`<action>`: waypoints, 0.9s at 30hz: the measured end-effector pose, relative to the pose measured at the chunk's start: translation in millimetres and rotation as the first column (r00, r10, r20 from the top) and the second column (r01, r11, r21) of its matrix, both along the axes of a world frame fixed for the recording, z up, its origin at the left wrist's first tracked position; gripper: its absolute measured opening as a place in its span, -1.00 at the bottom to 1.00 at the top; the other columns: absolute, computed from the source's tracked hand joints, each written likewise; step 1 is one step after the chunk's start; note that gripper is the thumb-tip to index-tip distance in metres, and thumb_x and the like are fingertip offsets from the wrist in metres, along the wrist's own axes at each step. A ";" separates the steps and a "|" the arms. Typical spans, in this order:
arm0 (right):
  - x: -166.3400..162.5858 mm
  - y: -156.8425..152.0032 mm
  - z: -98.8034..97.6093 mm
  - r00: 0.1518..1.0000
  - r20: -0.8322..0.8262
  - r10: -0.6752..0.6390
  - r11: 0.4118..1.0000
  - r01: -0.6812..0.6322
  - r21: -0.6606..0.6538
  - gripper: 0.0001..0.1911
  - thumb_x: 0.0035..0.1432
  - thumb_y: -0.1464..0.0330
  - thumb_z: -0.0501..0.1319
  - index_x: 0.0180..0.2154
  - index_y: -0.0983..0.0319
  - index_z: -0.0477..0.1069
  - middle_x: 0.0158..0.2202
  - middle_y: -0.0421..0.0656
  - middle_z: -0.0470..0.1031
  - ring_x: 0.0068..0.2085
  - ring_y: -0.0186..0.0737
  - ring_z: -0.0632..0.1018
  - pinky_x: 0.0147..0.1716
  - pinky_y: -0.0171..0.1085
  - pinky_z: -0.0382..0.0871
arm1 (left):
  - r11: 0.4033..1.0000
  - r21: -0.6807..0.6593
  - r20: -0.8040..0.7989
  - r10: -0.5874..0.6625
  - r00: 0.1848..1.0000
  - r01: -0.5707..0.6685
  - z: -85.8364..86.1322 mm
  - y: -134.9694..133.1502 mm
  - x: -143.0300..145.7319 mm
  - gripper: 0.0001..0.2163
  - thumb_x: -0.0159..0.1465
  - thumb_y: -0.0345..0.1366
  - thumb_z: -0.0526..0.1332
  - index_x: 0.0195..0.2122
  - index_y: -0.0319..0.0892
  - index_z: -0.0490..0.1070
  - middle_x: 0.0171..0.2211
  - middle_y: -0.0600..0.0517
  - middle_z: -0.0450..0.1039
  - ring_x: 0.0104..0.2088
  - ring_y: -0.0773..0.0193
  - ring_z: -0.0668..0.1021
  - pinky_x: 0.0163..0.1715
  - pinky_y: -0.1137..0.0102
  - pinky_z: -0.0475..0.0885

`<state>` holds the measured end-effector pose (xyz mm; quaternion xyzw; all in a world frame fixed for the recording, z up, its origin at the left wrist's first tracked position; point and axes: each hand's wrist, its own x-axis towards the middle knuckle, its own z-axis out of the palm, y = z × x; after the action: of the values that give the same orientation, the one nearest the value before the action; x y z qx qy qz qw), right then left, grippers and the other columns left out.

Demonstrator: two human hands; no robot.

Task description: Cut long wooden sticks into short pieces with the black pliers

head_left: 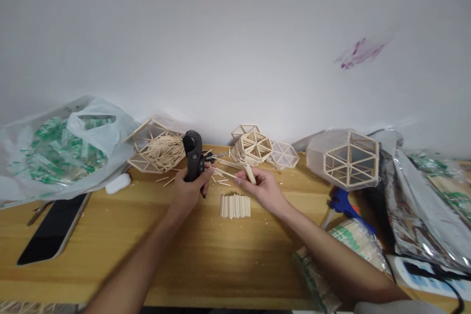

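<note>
Left hand [187, 186]: fingers wrapped round a black tool [194, 157], upright, its working end hard to make out. Right hand [264, 187]: closed on a small bundle of sticks [250, 173], with a single thin stick [225, 172] at its fingertips, reaching across toward the left hand and the tool.

Location: both hands near the middle of the surface [206, 260], just beyond a row of short sticks [235, 206] laid side by side.

Progress, judged from the layout: the row is set out, its ends only roughly level. Farther back, a hexagonal stick block [256, 148] looks built up, and a hexagonal lantern-like frame [351, 161] at right appears assembled. Still loose: a heap of sticks [164, 152] inside an open frame [143, 163] at left, and the bundle in hand. Exact count remaining: cannot tell.

Materials: sticks pale, matt, straight, wood-like; the block densely layered, with triangular openings on its face. Right frame partly skinned in a cloudy, translucent sheet. Far left, a thin, crinkled white plastic bag [97, 132] bulges with green-marked wrappers [61, 149]. Surface yellowish wood grain, flecked with small crumbs
</note>
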<state>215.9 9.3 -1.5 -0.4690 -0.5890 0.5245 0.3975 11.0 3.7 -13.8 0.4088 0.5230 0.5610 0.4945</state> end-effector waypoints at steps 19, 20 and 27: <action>2.5 0.4 10.2 0.950 -0.311 -0.040 0.991 -0.001 -0.132 -0.63 0.09 0.06 0.40 -0.25 0.19 0.43 -0.38 -0.21 0.50 -0.58 -0.43 0.23 -0.63 -0.39 0.06 | 0.974 0.072 -0.541 -0.142 0.829 0.214 0.7 -10.9 5.1 -0.72 0.26 -0.10 0.24 -0.52 -0.14 0.38 -0.64 0.13 0.28 -0.59 0.33 0.32 -0.55 0.46 0.15; 2.4 0.0 9.6 0.956 -0.291 -0.034 0.992 -0.002 -0.123 -0.61 0.09 0.05 0.40 -0.24 0.20 0.44 -0.39 -0.21 0.50 -0.59 -0.44 0.23 -0.63 -0.39 0.06 | 0.976 0.108 -0.605 -0.086 0.792 0.189 1.2 -9.1 2.0 -0.75 0.27 -0.12 0.24 -0.48 -0.13 0.40 -0.62 0.12 0.32 -0.57 0.31 0.35 -0.52 0.45 0.16; 0.9 -0.7 6.3 0.989 -0.144 -0.015 0.999 0.009 -0.039 -0.60 0.09 0.02 0.37 -0.32 0.25 0.52 -0.49 -0.22 0.42 -0.55 -0.39 0.22 -0.58 -0.35 0.09 | 0.934 0.183 -0.892 0.027 0.451 0.307 -5.4 -4.3 -8.6 -0.78 0.30 -0.21 0.21 -0.07 -0.14 0.45 -0.17 -0.14 0.56 -0.20 0.02 0.57 -0.22 0.28 0.38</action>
<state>216.8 8.6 4.8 -0.4409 -0.5457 0.5659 0.4330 2.3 -0.6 -19.2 0.7557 0.5685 0.3006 0.1240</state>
